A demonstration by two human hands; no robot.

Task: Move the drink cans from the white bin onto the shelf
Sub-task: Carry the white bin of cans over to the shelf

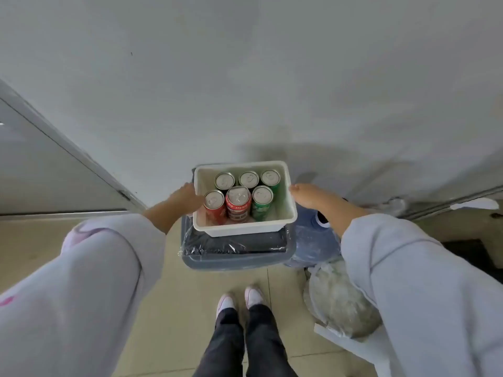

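White bin (288, 213) — between both hands' grip

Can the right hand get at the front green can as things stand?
Probably yes. The right hand rests at the white bin wall beside the green can; the bin is open-topped and nothing covers the can.

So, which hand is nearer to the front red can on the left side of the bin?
Left. The left hand grips the white bin wall right beside the front-left red can. The right hand is at the opposite wall, across the other cans.
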